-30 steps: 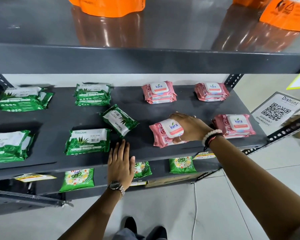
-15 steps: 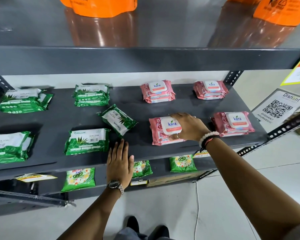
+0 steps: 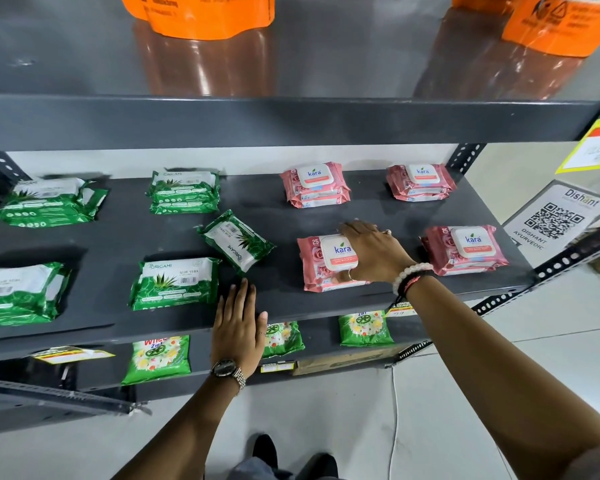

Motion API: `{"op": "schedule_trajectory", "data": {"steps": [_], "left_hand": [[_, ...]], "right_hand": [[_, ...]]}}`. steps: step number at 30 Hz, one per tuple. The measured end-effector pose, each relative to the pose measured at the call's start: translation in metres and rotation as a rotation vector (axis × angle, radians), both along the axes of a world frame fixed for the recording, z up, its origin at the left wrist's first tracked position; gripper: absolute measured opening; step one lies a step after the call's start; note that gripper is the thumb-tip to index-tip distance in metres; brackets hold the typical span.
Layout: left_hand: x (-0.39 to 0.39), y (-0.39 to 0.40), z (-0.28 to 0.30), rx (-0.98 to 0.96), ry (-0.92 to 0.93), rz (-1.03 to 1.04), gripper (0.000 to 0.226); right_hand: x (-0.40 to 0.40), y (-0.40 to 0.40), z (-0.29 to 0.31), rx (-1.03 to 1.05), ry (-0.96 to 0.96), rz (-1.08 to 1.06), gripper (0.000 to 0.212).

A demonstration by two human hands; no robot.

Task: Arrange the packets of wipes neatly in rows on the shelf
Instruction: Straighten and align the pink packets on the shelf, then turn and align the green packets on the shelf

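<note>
Near the front edge of the shelf (image 3: pixel 291 220), the right hand (image 3: pixel 371 252) lies spread over a pink wipes packet (image 3: pixel 321 263), fingers curled round its right side. Just beside a skewed green packet (image 3: pixel 236 240), the left hand (image 3: pixel 238 327) rests flat and empty on that edge.

Dark grey metal shelving (image 3: pixel 291 119) stands on a pale tiled floor (image 3: pixel 551 341) before a whitish wall (image 3: pixel 250 157).

One head view (worn high) looks steeply down, close, onto the shelf (image 3: pixel 291 216).
</note>
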State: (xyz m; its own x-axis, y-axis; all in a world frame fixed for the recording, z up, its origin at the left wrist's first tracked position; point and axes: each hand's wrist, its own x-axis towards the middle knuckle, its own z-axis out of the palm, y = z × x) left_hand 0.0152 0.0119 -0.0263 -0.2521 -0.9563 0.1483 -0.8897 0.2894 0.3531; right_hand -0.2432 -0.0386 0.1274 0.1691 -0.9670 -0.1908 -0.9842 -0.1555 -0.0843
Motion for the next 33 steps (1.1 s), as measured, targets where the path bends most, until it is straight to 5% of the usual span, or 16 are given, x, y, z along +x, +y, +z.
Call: {"op": "schedule_trajectory", "data": {"steps": [6,15,21,27,33], "left_hand": [[0.028,0.023,0.001,-0.079,0.010,-0.076,0.055],[0.144,0.021,0.013,-0.041,-0.049,0.226,0.062],[0.208,-0.002,0.018,-0.025,-0.046,0.234,0.066],[0.228,-0.013,0.009,0.041,-0.104,0.188,0.069],[0.229,-0.013,0.005,0.039,-0.078,0.188,0.067]], "right_hand": [[0.044,-0.024,0.001,-0.078,-0.097,0.071,0.072],[0.158,-0.079,-0.039,0.129,-0.275,-0.083,0.066],[0.194,-0.090,-0.058,0.129,-0.375,-0.274,0.088],[0.197,-0.091,-0.062,0.024,-0.409,-0.309,0.070],[0.215,-0.083,-0.043,-0.066,-0.540,-0.146,0.083]]}}
